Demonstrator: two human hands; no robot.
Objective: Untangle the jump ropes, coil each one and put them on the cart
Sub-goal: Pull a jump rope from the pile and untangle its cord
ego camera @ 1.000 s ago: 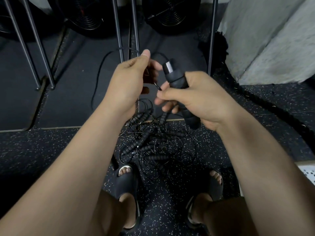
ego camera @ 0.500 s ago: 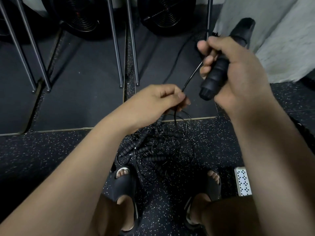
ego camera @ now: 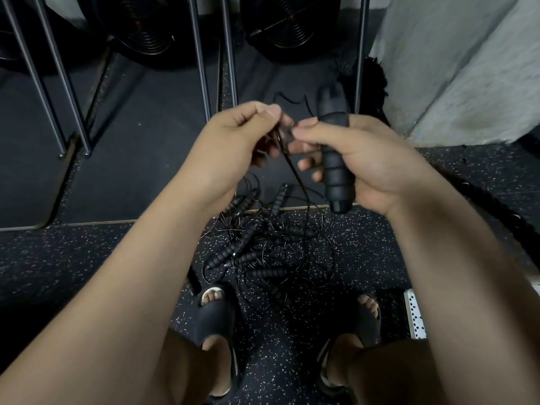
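Note:
A tangle of black jump ropes [ego camera: 263, 249] with several ribbed handles lies on the speckled floor between my feet. My right hand [ego camera: 359, 159] grips one black ribbed handle [ego camera: 336, 171] upright above the pile. My left hand [ego camera: 233, 141] pinches the thin black cord [ego camera: 292, 171] of that rope between thumb and fingers, right beside my right thumb. The cord runs down from the pinch into the tangle. No cart is clearly in view.
Metal rack legs [ego camera: 201, 59] stand ahead on dark mats, with round black fans [ego camera: 146, 21] behind them. A grey concrete wall [ego camera: 467, 68] rises at the right. A thick black battle rope [ego camera: 496, 211] runs along the floor on the right. A white perforated edge [ego camera: 415, 314] shows at lower right.
My right hand has come down and left with the handle from its raised position. My left hand has risen from near the pile to meet it, still pinching the cord.

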